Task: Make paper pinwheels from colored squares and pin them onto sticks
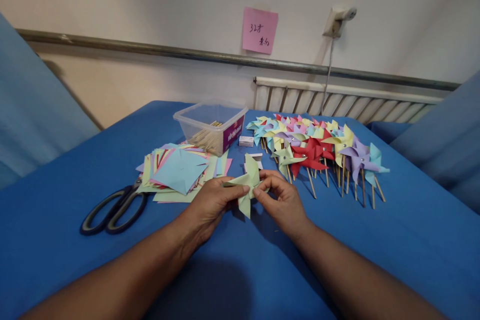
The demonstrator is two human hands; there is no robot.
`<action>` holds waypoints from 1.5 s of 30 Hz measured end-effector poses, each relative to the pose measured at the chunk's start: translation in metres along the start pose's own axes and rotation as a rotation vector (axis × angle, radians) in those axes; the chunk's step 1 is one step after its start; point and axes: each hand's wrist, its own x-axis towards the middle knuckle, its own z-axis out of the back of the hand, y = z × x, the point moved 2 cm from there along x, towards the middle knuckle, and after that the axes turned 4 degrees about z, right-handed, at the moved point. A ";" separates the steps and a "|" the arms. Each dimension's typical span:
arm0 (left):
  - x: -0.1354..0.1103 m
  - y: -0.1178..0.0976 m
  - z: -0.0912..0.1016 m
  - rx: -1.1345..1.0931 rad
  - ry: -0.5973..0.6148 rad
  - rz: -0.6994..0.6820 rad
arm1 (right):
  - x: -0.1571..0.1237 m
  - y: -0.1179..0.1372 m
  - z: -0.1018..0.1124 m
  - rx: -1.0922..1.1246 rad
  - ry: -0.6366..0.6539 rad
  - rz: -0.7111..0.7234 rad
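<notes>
Between my hands, just above the blue cloth, is a pale green paper pinwheel (250,176) with its blades folded in toward the middle. My left hand (215,199) grips it from the left, the thumb pressed on the folds near its centre. My right hand (282,202) pinches it from the right, thumb and forefinger together close to the centre. Whether a pin is in those fingers is too small to tell. Behind the pinwheel a small open white box (258,158) is partly hidden. No stick shows on this pinwheel.
Left of my hands lie a stack of coloured paper squares (182,167) and dark-handled scissors (112,210). Behind them stands a clear plastic tub (183,119) of wooden sticks, beside a small box (246,141). Many finished pinwheels (313,152) on sticks lie heaped at right.
</notes>
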 end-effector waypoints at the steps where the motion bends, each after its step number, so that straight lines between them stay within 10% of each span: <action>1: 0.000 0.000 0.000 -0.002 0.005 -0.001 | 0.000 0.000 0.000 0.001 0.000 0.001; 45: -0.002 -0.003 -0.002 0.190 -0.061 -0.042 | 0.000 -0.002 -0.006 0.265 -0.036 -0.181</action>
